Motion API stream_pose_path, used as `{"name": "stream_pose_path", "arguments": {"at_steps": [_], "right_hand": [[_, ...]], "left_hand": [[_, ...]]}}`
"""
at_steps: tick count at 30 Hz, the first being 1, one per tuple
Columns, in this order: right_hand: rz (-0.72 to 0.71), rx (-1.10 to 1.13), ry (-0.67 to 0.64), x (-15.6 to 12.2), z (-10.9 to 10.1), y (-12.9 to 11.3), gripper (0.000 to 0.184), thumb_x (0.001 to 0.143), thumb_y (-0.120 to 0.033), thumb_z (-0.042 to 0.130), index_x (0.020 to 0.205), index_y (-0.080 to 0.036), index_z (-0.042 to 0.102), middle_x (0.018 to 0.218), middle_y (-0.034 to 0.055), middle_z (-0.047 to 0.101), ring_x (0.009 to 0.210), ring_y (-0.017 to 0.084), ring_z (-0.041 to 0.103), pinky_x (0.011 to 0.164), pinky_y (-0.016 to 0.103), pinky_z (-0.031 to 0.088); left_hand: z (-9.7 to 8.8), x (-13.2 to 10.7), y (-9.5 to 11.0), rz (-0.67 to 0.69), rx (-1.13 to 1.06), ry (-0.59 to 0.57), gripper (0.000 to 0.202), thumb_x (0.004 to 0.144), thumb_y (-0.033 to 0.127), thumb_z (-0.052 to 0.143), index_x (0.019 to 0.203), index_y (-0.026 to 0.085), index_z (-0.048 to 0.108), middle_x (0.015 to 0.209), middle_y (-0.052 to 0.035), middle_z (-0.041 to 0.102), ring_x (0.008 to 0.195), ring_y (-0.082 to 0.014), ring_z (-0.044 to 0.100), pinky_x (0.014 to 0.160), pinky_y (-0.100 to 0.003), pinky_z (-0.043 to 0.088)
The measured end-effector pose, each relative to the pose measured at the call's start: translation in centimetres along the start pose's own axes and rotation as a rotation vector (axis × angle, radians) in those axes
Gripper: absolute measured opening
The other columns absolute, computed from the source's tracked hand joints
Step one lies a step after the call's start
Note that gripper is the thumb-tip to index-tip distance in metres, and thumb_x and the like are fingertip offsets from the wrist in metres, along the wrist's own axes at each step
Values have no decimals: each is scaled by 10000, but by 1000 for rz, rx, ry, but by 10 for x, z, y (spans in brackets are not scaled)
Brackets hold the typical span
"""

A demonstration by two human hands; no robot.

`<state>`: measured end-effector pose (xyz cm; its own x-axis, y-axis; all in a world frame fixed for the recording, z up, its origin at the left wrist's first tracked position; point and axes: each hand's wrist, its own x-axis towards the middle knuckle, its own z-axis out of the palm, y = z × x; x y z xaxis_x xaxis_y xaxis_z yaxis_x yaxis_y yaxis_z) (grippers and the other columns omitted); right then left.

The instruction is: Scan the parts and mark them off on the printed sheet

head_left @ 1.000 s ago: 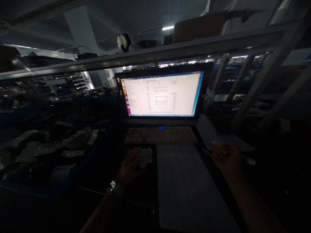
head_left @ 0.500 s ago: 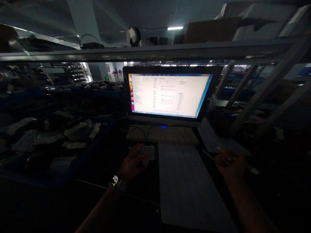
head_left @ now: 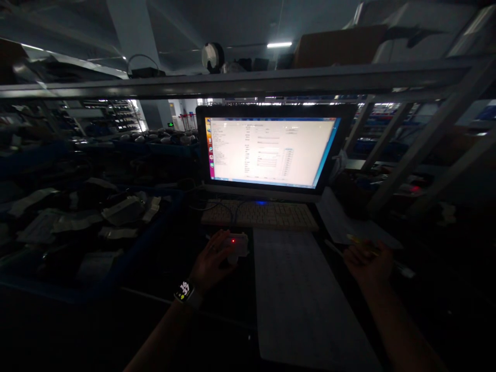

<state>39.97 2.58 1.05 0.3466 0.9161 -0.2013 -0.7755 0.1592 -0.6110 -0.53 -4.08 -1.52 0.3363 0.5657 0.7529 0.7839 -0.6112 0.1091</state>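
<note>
My left hand [head_left: 211,258], a watch [head_left: 184,290] on its wrist, grips a small pale box-shaped device [head_left: 241,245]. A red light glows on that device. To the right, my curled right hand [head_left: 368,261] holds a thin yellow stick-like thing [head_left: 354,239], whose exact kind is too dark to make out. Between the hands lies a long printed paper sheet [head_left: 306,299]. A white keyboard [head_left: 275,214] sits just beyond them, below a lit monitor [head_left: 267,152] showing a form-like window.
At the left stands a blue bin [head_left: 127,268] heaped with dark items wrapped in pale strips. Another paper [head_left: 341,225] lies right of the keyboard. A metal shelf [head_left: 248,85] crosses above the monitor and carries a cardboard box [head_left: 337,46]. Slanted metal bars [head_left: 406,150] rise at the right.
A red light has come on at the device in my left hand. Both hands stay almost where they were.
</note>
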Motion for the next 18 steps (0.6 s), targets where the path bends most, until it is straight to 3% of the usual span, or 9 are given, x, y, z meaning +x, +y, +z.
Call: {"name": "stream_pose_path", "arguments": {"at_steps": [18], "right_hand": [[29, 13, -7, -5, 6, -1, 349, 912, -336, 288, 613, -207, 412, 401, -100, 293, 270, 56, 239, 291, 179, 208]], "left_hand": [[2, -1, -2, 8, -30, 12, 446, 767, 220, 715, 1179, 243, 545, 1384, -104, 501, 1322, -287, 438, 969, -488, 530]]}}
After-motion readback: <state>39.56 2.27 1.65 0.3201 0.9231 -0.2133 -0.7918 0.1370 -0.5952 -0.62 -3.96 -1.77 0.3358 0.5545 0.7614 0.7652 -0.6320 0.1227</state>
